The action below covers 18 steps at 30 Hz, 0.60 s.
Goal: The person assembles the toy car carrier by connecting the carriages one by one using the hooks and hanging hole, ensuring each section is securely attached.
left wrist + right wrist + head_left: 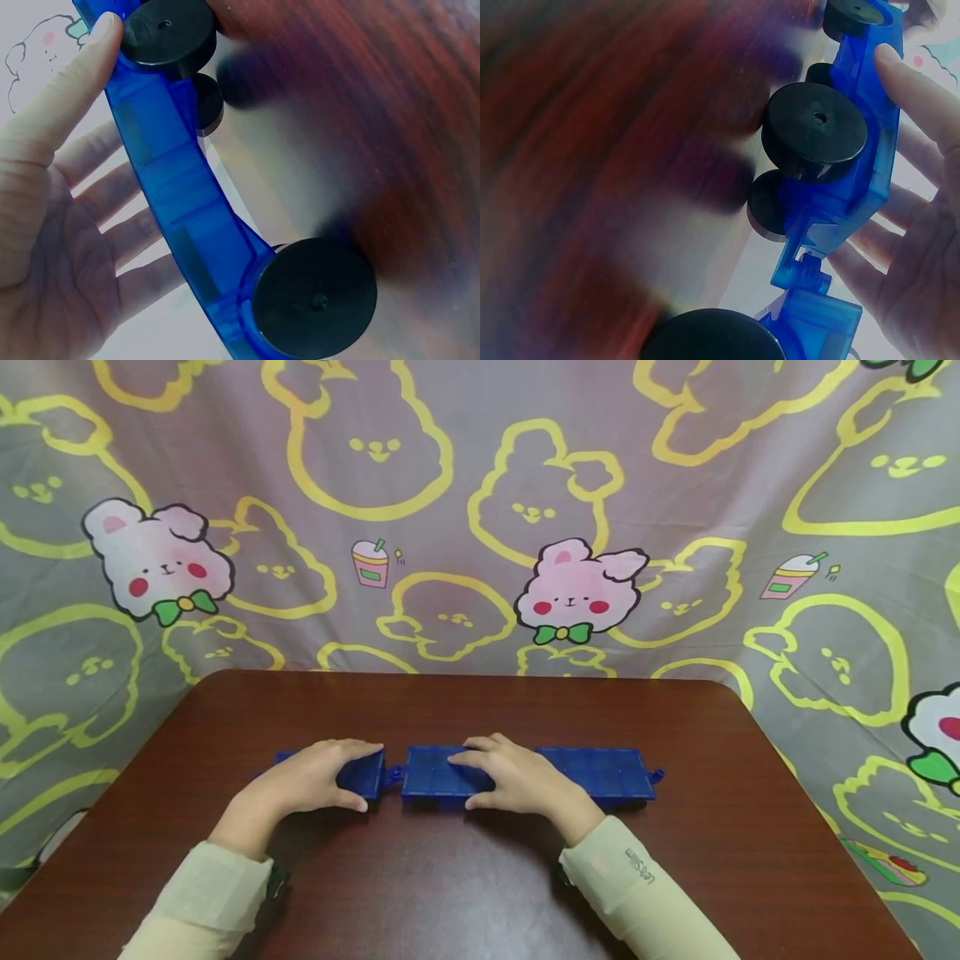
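Three see-through blue toy wagons stand in a row on the table. My left hand [311,777] grips the left wagon [365,775], its thumb on the near side and its fingers across the far side. The middle wagon [435,770] is held the same way by my right hand [525,777]. Between these two wagons sits a small blue coupling [393,774]. Another coupling [810,274], in the right wrist view, connects the middle wagon to the right wagon [607,772]. Black wheels [315,300] show under the wagons in both wrist views.
The brown wooden table [450,877] has rounded far corners. Behind it hangs a grey cloth [442,543] printed with yellow outlines and pink rabbit heads. A hook [657,775] sticks out from the right end of the row.
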{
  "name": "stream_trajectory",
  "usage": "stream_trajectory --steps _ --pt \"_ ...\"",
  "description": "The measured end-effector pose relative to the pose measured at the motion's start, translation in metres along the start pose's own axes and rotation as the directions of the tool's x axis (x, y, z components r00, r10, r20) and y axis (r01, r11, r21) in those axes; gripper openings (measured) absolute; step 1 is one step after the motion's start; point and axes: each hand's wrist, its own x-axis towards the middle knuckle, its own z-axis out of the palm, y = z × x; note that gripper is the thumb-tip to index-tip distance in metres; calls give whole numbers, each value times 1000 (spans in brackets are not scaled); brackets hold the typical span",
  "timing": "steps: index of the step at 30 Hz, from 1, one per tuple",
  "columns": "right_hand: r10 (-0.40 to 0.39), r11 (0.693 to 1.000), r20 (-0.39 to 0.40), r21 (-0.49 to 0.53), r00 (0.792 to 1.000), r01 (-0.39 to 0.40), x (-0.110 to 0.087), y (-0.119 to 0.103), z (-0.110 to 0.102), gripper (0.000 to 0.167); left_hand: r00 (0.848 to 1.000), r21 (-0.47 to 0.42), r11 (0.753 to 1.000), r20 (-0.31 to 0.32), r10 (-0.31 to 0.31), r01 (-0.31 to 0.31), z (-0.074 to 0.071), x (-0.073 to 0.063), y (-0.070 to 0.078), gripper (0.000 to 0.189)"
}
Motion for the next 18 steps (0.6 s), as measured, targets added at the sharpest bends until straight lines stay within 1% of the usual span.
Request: stream_trajectory --steps 5,13,16,18 --pt "18 1000 9 3 1000 -18 -2 -1 1 64 1000 -14 1000 10 -2 3 2 -1 1 81" --pt "39 999 23 24 999 -40 -5 0 -1 64 1000 -3 1000 0 26 -26 2 -3 2 81" --pt "40 998 6 42 999 -40 -9 4 -5 64 1000 -6 1000 2 17 -17 2 -4 1 81" --pt "43 998 -14 50 999 -42 -14 9 -8 64 1000 -17 1000 11 -1 1 2 -5 1 82"
